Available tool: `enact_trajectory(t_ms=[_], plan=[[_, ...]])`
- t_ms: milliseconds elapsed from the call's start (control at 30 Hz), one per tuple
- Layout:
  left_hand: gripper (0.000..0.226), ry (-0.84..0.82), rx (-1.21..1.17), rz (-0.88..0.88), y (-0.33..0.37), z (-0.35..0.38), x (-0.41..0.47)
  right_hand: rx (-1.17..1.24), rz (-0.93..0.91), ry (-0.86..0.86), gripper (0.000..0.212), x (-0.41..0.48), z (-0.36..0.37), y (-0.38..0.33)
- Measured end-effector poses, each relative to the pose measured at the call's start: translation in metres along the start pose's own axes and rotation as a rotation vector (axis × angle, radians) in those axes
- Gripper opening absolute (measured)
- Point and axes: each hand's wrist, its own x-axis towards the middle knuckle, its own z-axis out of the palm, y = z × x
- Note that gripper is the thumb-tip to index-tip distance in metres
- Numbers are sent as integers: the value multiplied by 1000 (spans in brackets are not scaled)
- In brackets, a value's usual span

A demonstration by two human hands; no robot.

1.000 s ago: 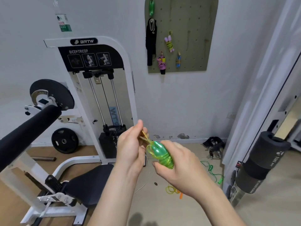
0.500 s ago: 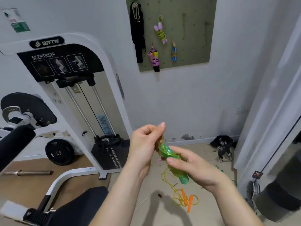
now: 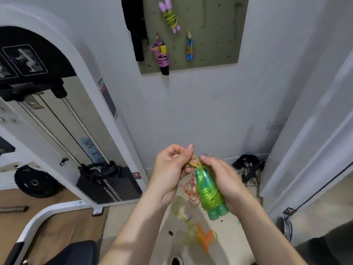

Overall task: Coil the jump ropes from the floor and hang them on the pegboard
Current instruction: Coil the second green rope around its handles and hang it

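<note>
My right hand point(image 3: 223, 180) grips a green jump rope point(image 3: 208, 194), its two handles side by side with yellow-green cord wound round them. My left hand point(image 3: 172, 167) pinches the cord's loose loop at the top of the bundle. Below on the floor lies an orange-handled jump rope point(image 3: 204, 238) with tangled yellow and orange cord. The olive pegboard point(image 3: 219, 35) hangs on the wall above, holding a purple-handled coiled rope point(image 3: 171, 18), a pink-corded one point(image 3: 162, 56) and a small blue one point(image 3: 190, 48).
A white bicep/tricep cable machine point(image 3: 107, 115) with a black weight stack point(image 3: 108, 184) stands at the left. A weight plate point(image 3: 34, 182) leans by the wall. Black gear point(image 3: 248, 169) lies by the skirting at right, next to a white frame point(image 3: 305, 131). A black garment point(image 3: 136, 27) hangs at the pegboard's left.
The view has moved closer to the wall and tilted down. The green bundle has turned upright in my right hand, and my left hand keeps pinching the cord loop at its top.
</note>
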Motion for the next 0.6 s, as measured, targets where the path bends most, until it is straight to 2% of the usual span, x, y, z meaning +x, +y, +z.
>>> enact_trajectory(t_ms=[133,267,333,367,433,467,533,600], plan=[[23,51,157,116,-2,3,56,-261,-80,-4,31,53,-10,-10],[25,68,257,219,14,2,113,-963,-312,131,28,110,-20,-30],[22,14,263,246,29,0,143,-1199,-399,197,33,140,-20,-45],[21,-19,256,275,38,0,158,-1243,-463,232,35,155,-18,-53],[18,-50,282,365,55,0,188,-1203,-590,286,29,185,-15,-66],[16,-56,318,405,63,0,203,-1100,-625,317,24,199,-13,-72],[11,-97,332,440,79,4,227,-772,-565,338,20,223,-11,-85],[11,-185,224,385,91,13,248,-475,-490,324,18,241,-9,-103]])
